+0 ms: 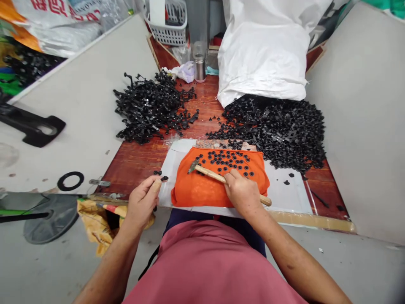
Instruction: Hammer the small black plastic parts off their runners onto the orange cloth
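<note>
A hammer (210,172) with a wooden handle lies across my right hand (242,190), which is closed round the handle; its metal head is over the orange cloth (196,190). Many small round black parts (228,159) are spread on the far half of that cloth. To the left, my left hand (145,196) pinches a small black piece (164,178) between thumb and finger, just beside the cloth's left edge. The cloth rests on a white sheet (284,198) at the table's front edge.
Black parts are heaped at the back left (148,105) and at the right (284,135), below a white sack (262,50). A steel bottle (200,67) and a white basket (171,31) stand at the back. A black ring (70,181) lies on the left board.
</note>
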Demonstrator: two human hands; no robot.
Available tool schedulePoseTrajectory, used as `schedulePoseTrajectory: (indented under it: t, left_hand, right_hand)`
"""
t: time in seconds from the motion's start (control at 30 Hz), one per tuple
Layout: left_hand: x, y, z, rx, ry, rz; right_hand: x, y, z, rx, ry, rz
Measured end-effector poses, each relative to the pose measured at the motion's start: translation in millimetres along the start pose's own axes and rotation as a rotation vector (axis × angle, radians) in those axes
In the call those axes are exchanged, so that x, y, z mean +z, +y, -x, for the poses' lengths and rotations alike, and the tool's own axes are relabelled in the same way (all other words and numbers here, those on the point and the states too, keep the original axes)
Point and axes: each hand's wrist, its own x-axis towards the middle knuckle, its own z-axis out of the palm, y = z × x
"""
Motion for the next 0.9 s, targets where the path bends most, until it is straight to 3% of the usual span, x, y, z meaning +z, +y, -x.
schedulePoseTrajectory:
  t: [0.1, 0.3, 0.57, 0.7, 0.9]
  left_hand:
    - [-6.1, -1.6, -1.8, -0.046, -0.001, 0.141]
    - [-16.9, -3.5, -8.1, -0.058, 0.017, 0.140]
    - [-8.3, -19.9, -8.3, -0.143, -0.057, 0.129]
    - [0.4, -12.6, -8.8, -0.138, -0.086, 0.128]
    - [-5.1, -19.8, -9.4, -0.108, -0.065, 0.134]
  right_hand:
    - [-0.1, -6.1, 3.9, -0.049, 0.057, -0.013]
    - [-1.9, -15.3, -2.1, -0.023, 0.066, 0.061]
    - [-7.9, 25.0, -9.5, 0.075, 0.225, -0.180]
    - [-9.5, 20.0, -11.6, 0.061, 0.160, -0.187]
    - [-11.5, -7.1, -14.7, 0.014, -0.080, 0.002]
